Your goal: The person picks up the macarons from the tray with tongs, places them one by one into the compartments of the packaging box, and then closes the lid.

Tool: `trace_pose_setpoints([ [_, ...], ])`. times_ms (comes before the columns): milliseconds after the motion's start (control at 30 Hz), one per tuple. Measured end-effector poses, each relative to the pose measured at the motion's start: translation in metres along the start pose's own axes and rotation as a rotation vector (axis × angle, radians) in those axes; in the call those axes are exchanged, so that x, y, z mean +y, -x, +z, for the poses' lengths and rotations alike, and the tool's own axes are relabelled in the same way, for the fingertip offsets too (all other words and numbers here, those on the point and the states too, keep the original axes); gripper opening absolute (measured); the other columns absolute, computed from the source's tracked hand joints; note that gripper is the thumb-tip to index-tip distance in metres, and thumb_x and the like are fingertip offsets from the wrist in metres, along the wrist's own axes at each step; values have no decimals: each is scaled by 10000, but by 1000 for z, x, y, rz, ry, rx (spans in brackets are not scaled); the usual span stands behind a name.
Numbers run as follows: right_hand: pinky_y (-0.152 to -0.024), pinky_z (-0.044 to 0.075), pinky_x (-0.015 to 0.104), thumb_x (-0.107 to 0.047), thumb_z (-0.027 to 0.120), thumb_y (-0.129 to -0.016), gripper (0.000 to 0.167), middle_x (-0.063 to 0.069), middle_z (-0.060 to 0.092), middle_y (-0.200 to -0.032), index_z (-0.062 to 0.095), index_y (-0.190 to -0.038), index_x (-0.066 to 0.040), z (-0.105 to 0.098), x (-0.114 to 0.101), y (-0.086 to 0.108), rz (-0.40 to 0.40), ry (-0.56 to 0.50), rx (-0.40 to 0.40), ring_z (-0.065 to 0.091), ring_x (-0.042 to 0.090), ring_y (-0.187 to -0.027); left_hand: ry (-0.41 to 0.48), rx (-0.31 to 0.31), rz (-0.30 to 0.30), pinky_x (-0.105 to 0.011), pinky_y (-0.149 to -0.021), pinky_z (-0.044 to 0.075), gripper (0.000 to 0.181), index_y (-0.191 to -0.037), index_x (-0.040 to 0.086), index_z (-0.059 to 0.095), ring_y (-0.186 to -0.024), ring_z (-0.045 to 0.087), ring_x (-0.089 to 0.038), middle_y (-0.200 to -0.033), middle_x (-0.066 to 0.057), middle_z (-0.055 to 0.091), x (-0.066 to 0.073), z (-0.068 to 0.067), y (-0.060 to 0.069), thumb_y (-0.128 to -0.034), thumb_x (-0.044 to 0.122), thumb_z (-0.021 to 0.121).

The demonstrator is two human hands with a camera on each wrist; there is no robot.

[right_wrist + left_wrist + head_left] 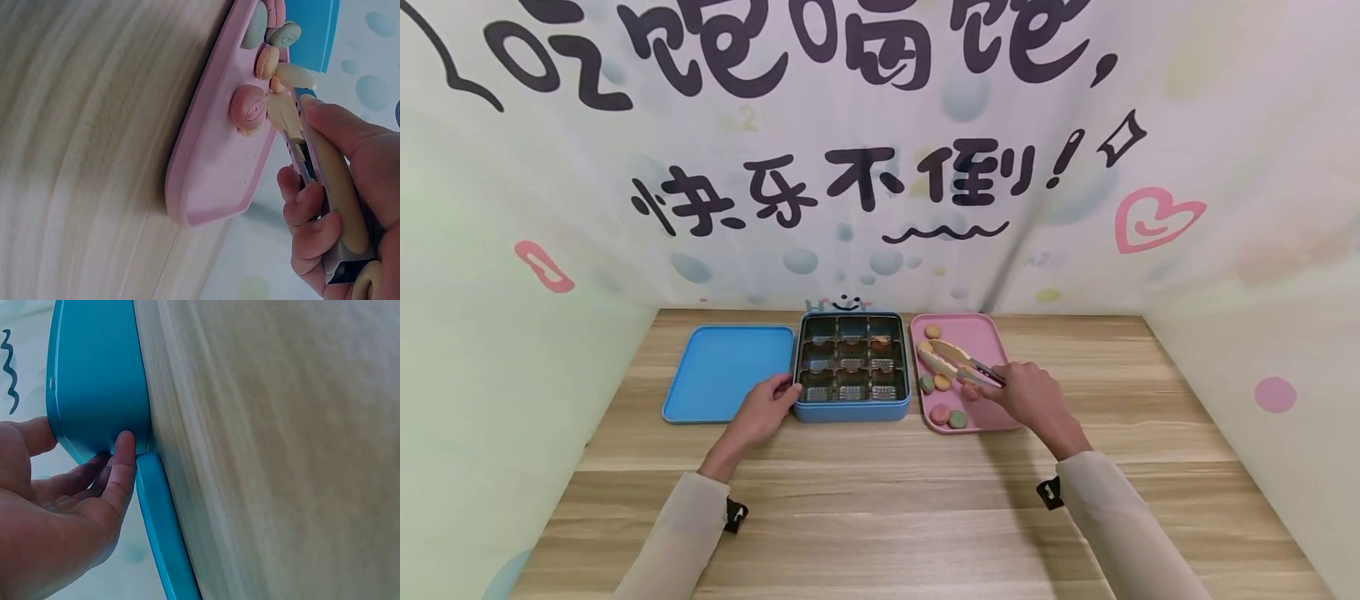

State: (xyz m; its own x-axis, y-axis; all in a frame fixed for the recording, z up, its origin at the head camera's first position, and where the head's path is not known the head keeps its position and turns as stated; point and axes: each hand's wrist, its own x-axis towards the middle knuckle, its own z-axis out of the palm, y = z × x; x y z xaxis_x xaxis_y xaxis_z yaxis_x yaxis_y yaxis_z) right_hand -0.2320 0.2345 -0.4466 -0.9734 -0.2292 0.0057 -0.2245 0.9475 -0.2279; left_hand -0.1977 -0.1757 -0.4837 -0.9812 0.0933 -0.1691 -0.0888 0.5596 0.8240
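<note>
1. Head view: your left hand grips the left side of the open blue box near its front corner, thumb at the rim. The box stands on the wood-grain tabletop and carries a dark insert of nine compartments, three rows of three. The blue lid lies flat just left of the box. Just right of the box sits the pink tray, scattered with macarons, including a pink macaron and a green macaron at its near end. Your right hand, right of the box, holds the tongs over that tray. Behind the box hangs a white backdrop with black lettering.

2. Left wrist view: your thumb meets the box's rim while your other fingers bend against its side wall; the lid's edge shows right by the box.

3. Right wrist view: your fingers are curled closed round the tongs' handles. The tongs' tips are in among macarons on the tray's box side; you cannot tell whether they pinch one.
</note>
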Motion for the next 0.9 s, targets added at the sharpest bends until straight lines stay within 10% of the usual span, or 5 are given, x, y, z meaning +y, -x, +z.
trace_pose_setpoints([
  [900, -473, 283, 274, -474, 747, -849, 421, -64, 366, -563, 501, -665, -186, -19, -20, 11, -96, -91, 91, 391, 143, -529, 26, -16, -16, -515, -1049, 456, 560, -1495, -55, 357, -1323, 474, -396, -1431, -265, 482, 3, -2, 1, -1068, 296, 444],
])
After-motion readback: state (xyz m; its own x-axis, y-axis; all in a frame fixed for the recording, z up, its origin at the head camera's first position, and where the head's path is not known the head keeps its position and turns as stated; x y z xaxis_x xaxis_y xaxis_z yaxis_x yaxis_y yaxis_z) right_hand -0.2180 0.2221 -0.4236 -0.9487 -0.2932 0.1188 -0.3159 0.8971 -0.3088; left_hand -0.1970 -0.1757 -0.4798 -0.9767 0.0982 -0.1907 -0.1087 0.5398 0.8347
